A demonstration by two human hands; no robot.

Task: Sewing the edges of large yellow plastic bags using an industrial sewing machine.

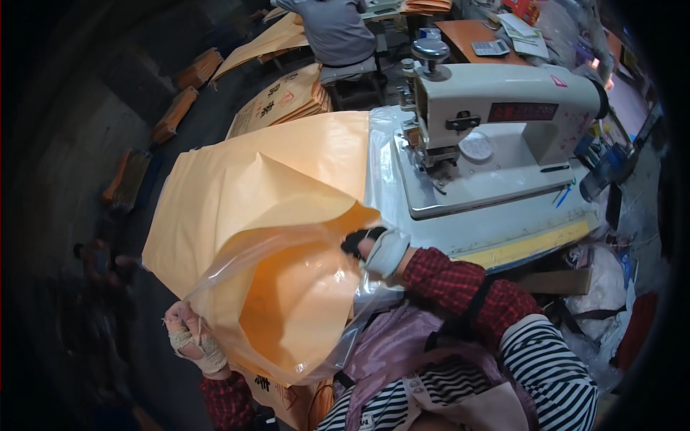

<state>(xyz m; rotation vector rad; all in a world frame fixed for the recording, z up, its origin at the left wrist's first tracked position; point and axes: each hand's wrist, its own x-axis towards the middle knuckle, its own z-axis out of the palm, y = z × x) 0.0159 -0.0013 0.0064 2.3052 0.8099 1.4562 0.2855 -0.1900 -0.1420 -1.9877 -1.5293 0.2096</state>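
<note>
A white sewing machine stands on a pale surface, and everything else sits around it. To its left lies a large tan paper bag, partly on that surface, its mouth gaping toward the wearer and a clear plastic liner showing along the opening. The left hand, wrapped in beige bandage, is well to the left of the machine and nearer the wearer, its fingers pinching the liner's edge. The right hand, dark-covered at the fingers, is at the bag's mouth, just nearer than the machine and to its left; whether those fingers grip is unclear. Beyond the machine, leftward, a seated person and a stack of printed bags appear; behind it lies a calculator.
</note>
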